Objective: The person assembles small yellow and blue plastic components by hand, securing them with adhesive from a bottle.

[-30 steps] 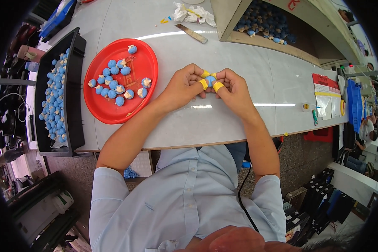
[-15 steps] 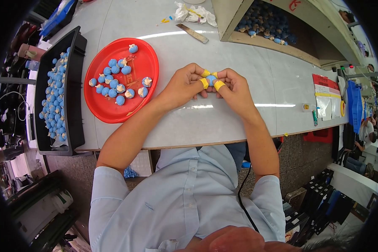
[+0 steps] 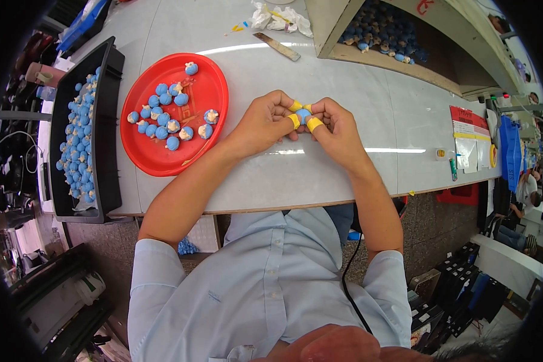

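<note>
Between the fingertips of both hands is a small blue ball (image 3: 303,115), held over the middle of the table. My left hand (image 3: 265,125) pinches it from the left, and my right hand (image 3: 336,128) grips its right side. Yellow coverings wrap the thumbs and index fingertips of both hands. The fingers hide most of the ball. To the left lies a round red tray (image 3: 163,66) with several blue balls, many bearing cream-coloured pieces.
A black bin (image 3: 110,120) full of blue balls stands at the far left. At the back right, a shelf box (image 3: 368,60) holds more balls. A flat metal strip (image 3: 276,46) and crumpled white tissue (image 3: 280,19) lie at the back. A small bottle (image 3: 440,154) stands right.
Almost nothing differs. Both hands keep the blue ball in the same place, with only a slight shift of the right thumb.
</note>
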The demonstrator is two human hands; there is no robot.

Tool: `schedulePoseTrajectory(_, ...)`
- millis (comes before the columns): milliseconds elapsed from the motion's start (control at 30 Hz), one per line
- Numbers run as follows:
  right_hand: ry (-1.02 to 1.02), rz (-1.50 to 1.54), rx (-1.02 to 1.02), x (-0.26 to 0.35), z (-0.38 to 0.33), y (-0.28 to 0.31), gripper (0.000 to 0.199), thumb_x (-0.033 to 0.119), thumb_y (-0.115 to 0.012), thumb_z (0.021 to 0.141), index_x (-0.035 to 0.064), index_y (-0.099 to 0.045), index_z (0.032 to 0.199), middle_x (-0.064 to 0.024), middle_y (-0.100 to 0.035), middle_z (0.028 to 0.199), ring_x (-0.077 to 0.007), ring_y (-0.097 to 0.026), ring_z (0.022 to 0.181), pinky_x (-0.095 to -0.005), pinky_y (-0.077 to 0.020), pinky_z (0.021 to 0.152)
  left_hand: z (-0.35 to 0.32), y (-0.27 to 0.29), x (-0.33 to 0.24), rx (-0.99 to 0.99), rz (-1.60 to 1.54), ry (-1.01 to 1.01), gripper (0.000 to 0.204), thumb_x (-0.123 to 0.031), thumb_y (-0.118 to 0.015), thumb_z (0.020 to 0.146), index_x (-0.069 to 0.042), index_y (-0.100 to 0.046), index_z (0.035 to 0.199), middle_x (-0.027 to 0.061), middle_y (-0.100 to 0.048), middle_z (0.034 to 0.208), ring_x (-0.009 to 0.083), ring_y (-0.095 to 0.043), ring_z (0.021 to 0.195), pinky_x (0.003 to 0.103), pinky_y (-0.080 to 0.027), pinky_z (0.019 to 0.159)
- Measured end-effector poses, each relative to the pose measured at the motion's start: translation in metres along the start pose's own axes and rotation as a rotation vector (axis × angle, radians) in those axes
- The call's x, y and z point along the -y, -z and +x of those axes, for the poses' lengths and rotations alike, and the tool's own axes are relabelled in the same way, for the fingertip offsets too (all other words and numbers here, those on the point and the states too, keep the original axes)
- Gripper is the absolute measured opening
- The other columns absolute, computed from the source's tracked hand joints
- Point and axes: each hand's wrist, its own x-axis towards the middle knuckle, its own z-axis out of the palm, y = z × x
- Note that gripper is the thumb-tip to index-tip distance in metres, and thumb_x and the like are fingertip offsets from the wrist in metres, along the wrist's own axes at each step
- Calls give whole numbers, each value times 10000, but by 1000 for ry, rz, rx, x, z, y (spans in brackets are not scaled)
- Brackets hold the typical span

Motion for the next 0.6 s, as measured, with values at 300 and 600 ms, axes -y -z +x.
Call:
schedulePoseTrajectory(300, 6, -7, -15, 3, 0, 1, 118, -25, -538, 881, -40, -559, 996, -84, -649, 910, -111, -654, 801, -211, -483, 658, 0, -2, 0, -9, -4, 2, 245, -91, -598, 872, -1, -504, 1079, 83, -665, 893, 100, -640, 715, 221, -439, 541)
schedulePoseTrajectory(600, 7, 75, -12, -3, 5, 1, 218, 18, -628, 862, -39, -552, 1058, -14, -597, 856, -41, -553, 740, -176, -442, 653, 2, -5, 4, -47, -15, -58, 273, -134, -582, 919, -6, -465, 1131, 79, -649, 923, 102, -635, 735, 225, -439, 537)
